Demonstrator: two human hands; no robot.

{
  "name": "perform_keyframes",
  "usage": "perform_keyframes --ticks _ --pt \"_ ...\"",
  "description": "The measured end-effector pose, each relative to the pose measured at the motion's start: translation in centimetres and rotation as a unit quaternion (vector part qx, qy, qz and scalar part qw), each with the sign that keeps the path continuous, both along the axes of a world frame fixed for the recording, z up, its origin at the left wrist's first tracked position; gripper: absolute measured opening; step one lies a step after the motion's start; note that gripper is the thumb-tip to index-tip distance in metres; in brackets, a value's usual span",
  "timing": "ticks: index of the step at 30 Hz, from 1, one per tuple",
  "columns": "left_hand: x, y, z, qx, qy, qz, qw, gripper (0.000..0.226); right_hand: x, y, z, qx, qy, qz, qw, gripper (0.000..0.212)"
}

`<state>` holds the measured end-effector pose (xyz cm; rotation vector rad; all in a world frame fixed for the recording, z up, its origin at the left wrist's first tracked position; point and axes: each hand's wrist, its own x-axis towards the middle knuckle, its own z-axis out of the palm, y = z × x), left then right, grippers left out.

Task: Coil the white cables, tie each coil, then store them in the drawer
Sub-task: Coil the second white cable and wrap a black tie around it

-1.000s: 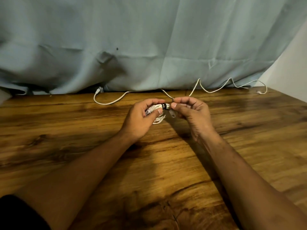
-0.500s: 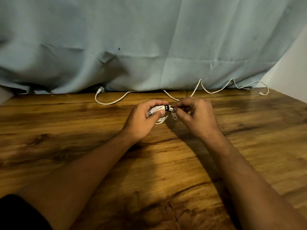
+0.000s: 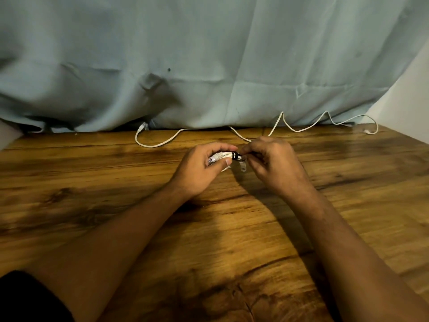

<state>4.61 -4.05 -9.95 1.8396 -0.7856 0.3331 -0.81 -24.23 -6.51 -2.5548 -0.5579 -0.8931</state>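
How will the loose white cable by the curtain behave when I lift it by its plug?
Probably floppy: the loose white cable lies in slack curves on the table, so it should trail and drag. Likely light, being thin. Its plug end may swing or snag on the curtain hem.

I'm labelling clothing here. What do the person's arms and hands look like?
Both forearms are bare; the left hand and right hand show no gloves, watch or rings. Black cloth, likely a short sleeve, shows at the left arm's upper end.
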Motion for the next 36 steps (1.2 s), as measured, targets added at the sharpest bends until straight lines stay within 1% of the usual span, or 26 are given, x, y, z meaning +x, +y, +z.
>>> perform_keyframes --ticks 7,13,18,25,30,36 --pt "0.25 0.06 -0.16 -0.023 0.037 -0.022 0.999 0.031 -0.29 0.61 -0.16 0.031 -0.011 0.012 0.999 0.021" --pt "0.01 -0.08 -0.13 -0.054 0.083 -0.043 0.994 0.028 -0.67 0.36 0.42 0.011 -0.014 0.021 1.0 0.024" --pt "0.17 0.12 0.05 -0.078 0.116 -0.071 0.988 0.025 -0.78 0.09 0.78 -0.016 0.002 0.02 1.0 0.023" --pt "0.28 -0.06 -0.19 -0.068 0.131 -0.095 0.985 0.028 -0.51 0.26 0.48 -0.003 0.008 0.025 1.0 0.021" --pt "0.33 -0.28 -0.14 -0.069 0.123 -0.071 0.988 0.025 -0.57 -0.05 0.58 0.026 0.019 0.029 0.999 0.02" --pt "0.27 -0.64 -0.3 -0.071 0.097 -0.048 0.992 0.022 -0.55 0.0 0.52 0.042 0.041 -0.001 0.998 0.019"
